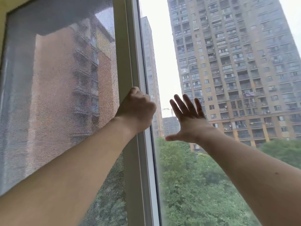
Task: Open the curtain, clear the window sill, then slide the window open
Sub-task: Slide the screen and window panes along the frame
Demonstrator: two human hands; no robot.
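Observation:
A tall sliding window fills the view. Its pale vertical frame (130,46) runs down the middle. My left hand (137,110) is closed around that frame's edge at mid-height. My right hand (187,118) lies flat with fingers spread on the glass pane (203,176) to the right of the frame. Left of the frame is a grey mesh screen (65,79). Neither curtain nor sill is in view.
Through the glass I see a high apartment block (236,54), a slimmer tower behind the frame and green treetops (187,185) below. A strip of yellowish wall (6,4) shows at the top left corner.

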